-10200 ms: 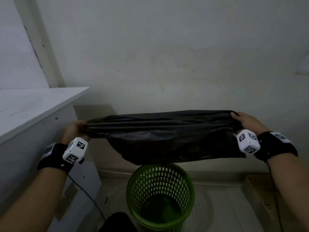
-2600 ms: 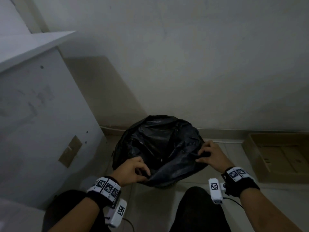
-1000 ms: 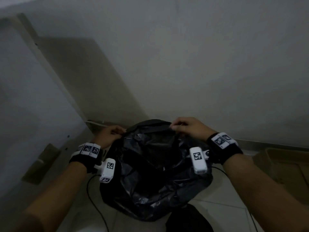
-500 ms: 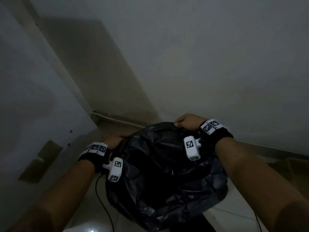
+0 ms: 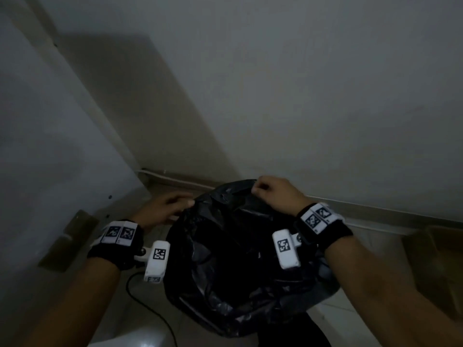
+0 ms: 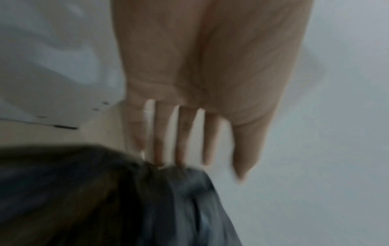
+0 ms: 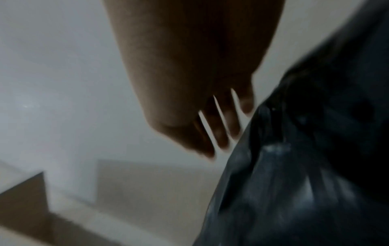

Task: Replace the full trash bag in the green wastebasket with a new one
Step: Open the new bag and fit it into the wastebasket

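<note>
A black trash bag point(image 5: 238, 259) is spread wide open on the floor in front of me, and it hides the green wastebasket completely. My left hand point(image 5: 172, 206) is at the bag's far left rim. Its fingers point(image 6: 181, 138) are straight, and only the tips touch the bag's edge point(image 6: 160, 168). My right hand point(image 5: 265, 190) sits on the far rim with its fingers curled, and the plastic rises in a fold up to it. In the blurred right wrist view the bent fingertips point(image 7: 223, 139) lie against the bag's edge point(image 7: 265, 126).
A white cabinet side point(image 5: 50, 159) stands close on the left, with a cardboard patch point(image 5: 67, 241) stuck to it. The wall point(image 5: 300, 96) is right behind the bag. An open cardboard box point(image 5: 436, 261) lies on the floor at the right. A black cable point(image 5: 142, 304) runs below my left wrist.
My left hand has let go of the bag's rim and straightened its fingers. My right hand stays curled on the far rim. The bag has barely shifted.
</note>
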